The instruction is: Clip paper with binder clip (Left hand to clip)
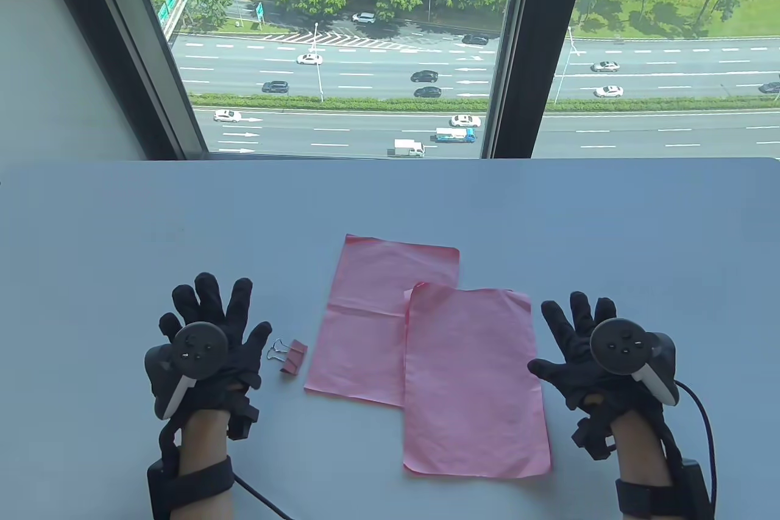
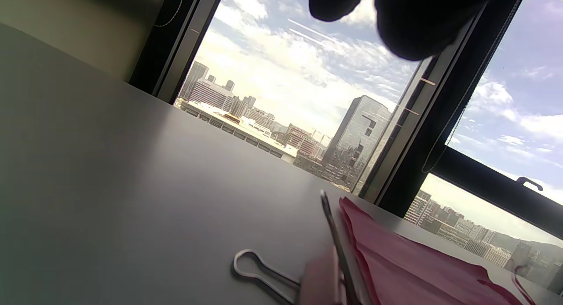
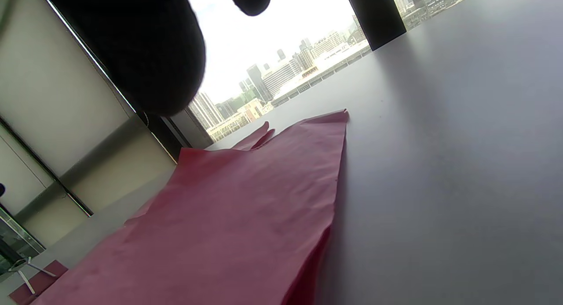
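Two pink paper sheets lie on the table, overlapping. The far-left sheet (image 1: 372,319) sits partly under the near-right sheet (image 1: 472,383). A small pink binder clip (image 1: 290,355) with wire handles lies just left of the far-left sheet. My left hand (image 1: 210,331) lies flat with fingers spread, just left of the clip, holding nothing. My right hand (image 1: 579,340) lies flat with fingers spread, just right of the near-right sheet, holding nothing. The clip's handles (image 2: 264,274) and a sheet edge (image 2: 418,265) show in the left wrist view. The right wrist view shows the paper (image 3: 246,217) and the clip (image 3: 31,274).
The white table (image 1: 609,227) ends at a window with dark frames behind it. Cables run from both wrists off the table view's bottom edge.
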`<state>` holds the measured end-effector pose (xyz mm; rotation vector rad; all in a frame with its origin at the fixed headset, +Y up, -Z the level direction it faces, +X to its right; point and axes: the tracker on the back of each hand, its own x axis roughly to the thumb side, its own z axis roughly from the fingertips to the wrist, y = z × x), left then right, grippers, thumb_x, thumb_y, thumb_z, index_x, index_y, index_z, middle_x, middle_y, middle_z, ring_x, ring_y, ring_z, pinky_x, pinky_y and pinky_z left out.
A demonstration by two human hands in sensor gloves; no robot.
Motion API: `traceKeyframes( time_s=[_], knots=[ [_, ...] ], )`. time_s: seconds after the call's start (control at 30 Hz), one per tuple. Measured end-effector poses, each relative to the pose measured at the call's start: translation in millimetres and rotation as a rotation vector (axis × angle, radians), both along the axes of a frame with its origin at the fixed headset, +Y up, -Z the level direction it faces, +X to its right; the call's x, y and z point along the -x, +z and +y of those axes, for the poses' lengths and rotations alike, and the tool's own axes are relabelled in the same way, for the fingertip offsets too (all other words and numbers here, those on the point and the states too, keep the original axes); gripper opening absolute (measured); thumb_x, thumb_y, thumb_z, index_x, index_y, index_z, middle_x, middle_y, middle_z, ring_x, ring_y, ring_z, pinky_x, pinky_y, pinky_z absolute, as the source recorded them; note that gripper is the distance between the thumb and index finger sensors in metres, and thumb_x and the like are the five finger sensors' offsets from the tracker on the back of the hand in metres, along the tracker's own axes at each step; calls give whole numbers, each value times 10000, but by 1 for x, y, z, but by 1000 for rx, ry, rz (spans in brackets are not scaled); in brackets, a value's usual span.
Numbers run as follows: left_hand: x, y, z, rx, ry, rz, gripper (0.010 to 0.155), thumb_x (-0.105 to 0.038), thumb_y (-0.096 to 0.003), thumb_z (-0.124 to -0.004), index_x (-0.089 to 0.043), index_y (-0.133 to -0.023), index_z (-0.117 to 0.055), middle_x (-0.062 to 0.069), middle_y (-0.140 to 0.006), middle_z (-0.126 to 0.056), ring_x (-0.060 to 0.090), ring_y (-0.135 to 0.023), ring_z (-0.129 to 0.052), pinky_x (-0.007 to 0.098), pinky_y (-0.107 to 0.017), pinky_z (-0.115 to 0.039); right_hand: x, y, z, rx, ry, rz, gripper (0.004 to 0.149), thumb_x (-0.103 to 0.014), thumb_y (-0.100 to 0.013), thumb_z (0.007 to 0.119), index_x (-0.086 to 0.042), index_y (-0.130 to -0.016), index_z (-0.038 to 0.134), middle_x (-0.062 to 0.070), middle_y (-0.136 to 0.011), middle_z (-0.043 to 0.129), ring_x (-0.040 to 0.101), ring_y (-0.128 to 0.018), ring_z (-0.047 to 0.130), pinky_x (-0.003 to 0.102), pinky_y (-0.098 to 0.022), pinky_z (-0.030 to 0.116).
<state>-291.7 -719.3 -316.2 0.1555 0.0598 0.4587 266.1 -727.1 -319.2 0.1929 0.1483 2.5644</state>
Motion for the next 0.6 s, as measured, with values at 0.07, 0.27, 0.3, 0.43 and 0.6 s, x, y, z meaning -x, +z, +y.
traceKeyframes(
  time_s=[0.07, 0.27, 0.3, 0.43, 0.6],
  knots=[
    [-2, -1, 0, 10, -4, -7, 756, -591, -469, -715, -414, -1141, -415, -2, -1193, -92, 276, -985, 113, 566, -606, 33, 4, -1, -1, 23, 20, 14, 889, -479, -411, 916, -289, -1090, 375, 124, -1109, 125, 478, -901, -36, 707, -581, 83],
    [-10, -2, -1, 22, -22, -40, 759, -592, -469, -718, -408, -1141, -416, -1, -1196, -105, 279, -989, 104, 568, -609, 25, 16, 2, -4, 104, 49, 68, 893, -451, -417, 925, -285, -1092, 365, 130, -1114, 146, 496, -908, -11, 715, -586, 104],
    [-11, -2, -1, 28, -23, -46, 762, -592, -468, -720, -404, -1141, -415, -8, -1198, -111, 275, -990, 103, 568, -609, 25, 17, 2, -5, 114, 52, 70, 891, -443, -418, 929, -282, -1091, 368, 130, -1114, 150, 496, -909, -10, 715, -587, 103],
    [-16, -4, -2, 31, -42, -63, 768, -590, -467, -726, -390, -1141, -417, -18, -1201, -136, 268, -996, 91, 569, -613, 18, 21, 2, -7, 150, 74, 81, 893, -437, -415, 935, -271, -1091, 376, 128, -1116, 164, 500, -909, -2, 717, -587, 110],
    [-25, -5, -5, 58, -58, -87, 776, -597, -466, -724, -387, -1142, -408, 5, -1198, -124, 274, -995, 89, 570, -616, 13, 28, 2, -10, 174, 81, 112, 901, -433, -414, 938, -275, -1091, 366, 137, -1111, 141, 497, -908, -10, 717, -588, 107]
  ],
)
